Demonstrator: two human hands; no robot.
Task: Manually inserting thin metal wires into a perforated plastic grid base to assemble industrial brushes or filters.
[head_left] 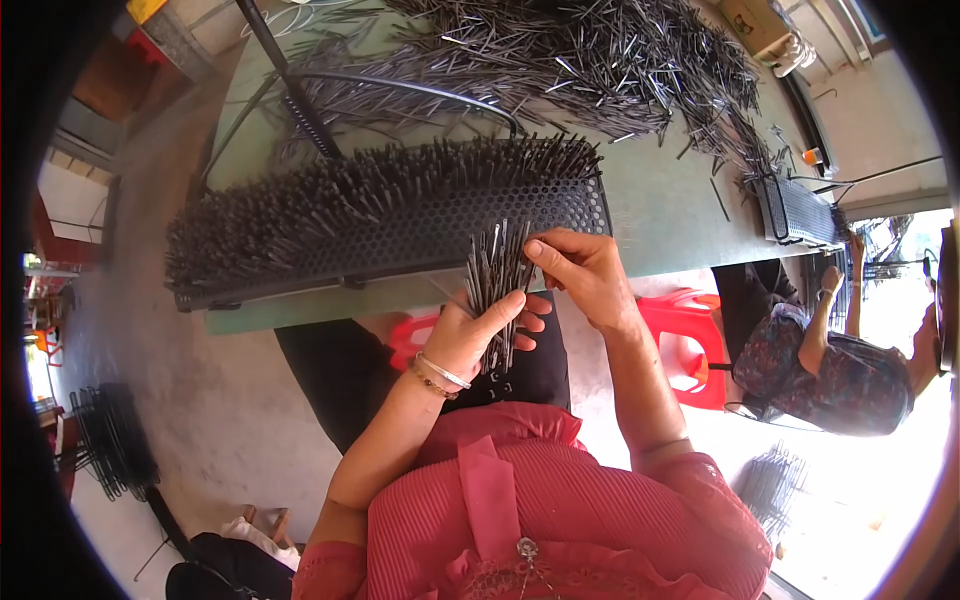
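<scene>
A fanned bundle of thin dark metal rods point(493, 268) stands in my left hand point(462, 338), the thumb across its front and the fingers behind it. My right hand point(590, 272) is closed in a pinch at the upper right side of the bundle, thumb against fingertips, on what looks like one rod; its far end is hard to make out. Just beyond both hands lies a long perforated black metal rack point(455, 228). Many similar rods point(340, 195) stick up from its holes, packed over the left and far side. The holes along its near right part show bare.
A large heap of loose rods point(600, 65) covers the back of the green table point(655, 220). A black metal frame point(290, 75) rises behind the rack. At the right, a co-worker point(825, 365) sits at another perforated rack point(800, 212). Red plastic stools point(690, 345) stand below the table.
</scene>
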